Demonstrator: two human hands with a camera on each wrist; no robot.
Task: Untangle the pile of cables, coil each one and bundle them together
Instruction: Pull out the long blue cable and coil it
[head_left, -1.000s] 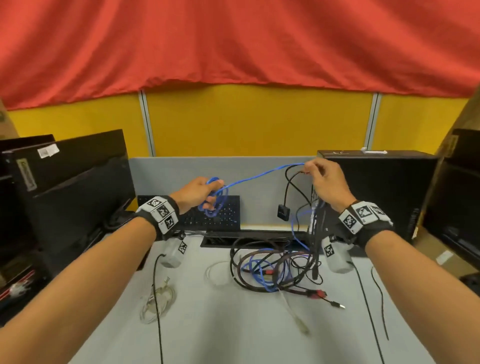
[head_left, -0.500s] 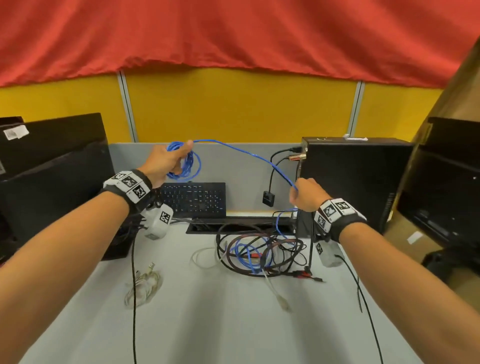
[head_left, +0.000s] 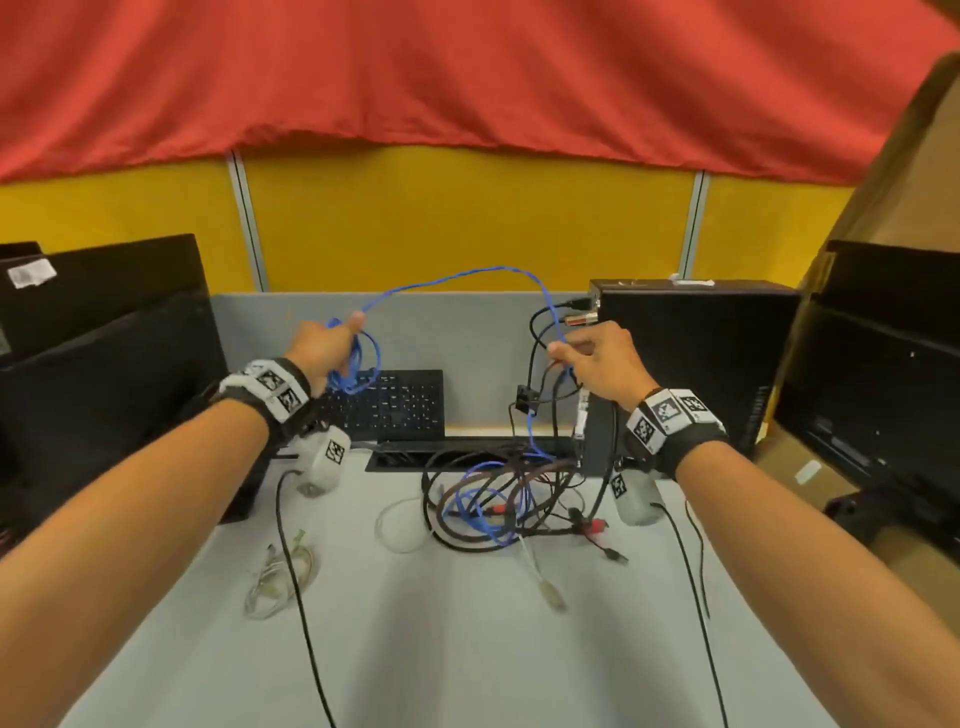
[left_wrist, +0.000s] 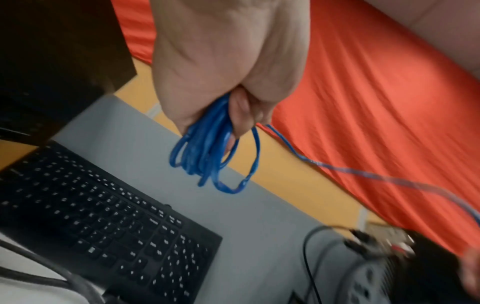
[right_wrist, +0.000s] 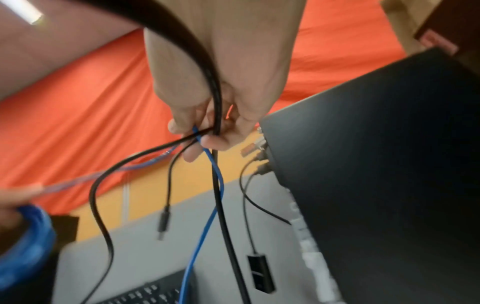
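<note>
The blue cable (head_left: 457, 275) is arcing across the middle of the head view, its finished loops hanging from the left hand (head_left: 324, 345), whose grip is curling tight around them so the coil cannot spring apart. At centre right the right hand (head_left: 597, 364) is pinching the free run, probably feeding slack for another loop; a black cable (right_wrist: 215, 86) is passing through the same grip. Below, the pile of cables (head_left: 498, 499) is lying on the desk (head_left: 467, 649), blue strands threading through it and likely to snag. A keyboard (head_left: 400, 405) and a computer case (head_left: 696, 353) are crowding the back.
</note>
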